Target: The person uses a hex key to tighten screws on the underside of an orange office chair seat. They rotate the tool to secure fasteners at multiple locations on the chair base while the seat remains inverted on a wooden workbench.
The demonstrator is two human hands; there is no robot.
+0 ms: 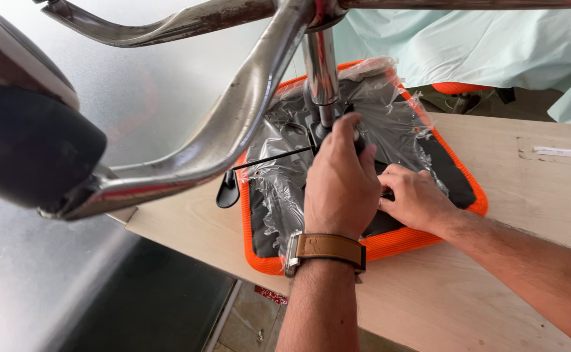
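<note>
An upturned office chair lies on a light wooden table (494,287). Its orange seat (396,242) faces down, the black underside partly wrapped in clear plastic film (285,189). A chrome column (321,65) rises from the middle to chrome base legs (233,124) with a black castor (25,143) close to the camera. My left hand (341,179), a brown-strapped watch on its wrist, is closed around the black mechanism at the foot of the column. My right hand (415,199) presses on the underside right beside it, fingers curled around something hidden.
A thin black lever with a paddle handle (228,189) sticks out left over the table edge. Pale green cloth (468,45) covers something at the back right. A grey wall is on the left, tiled floor below the table edge.
</note>
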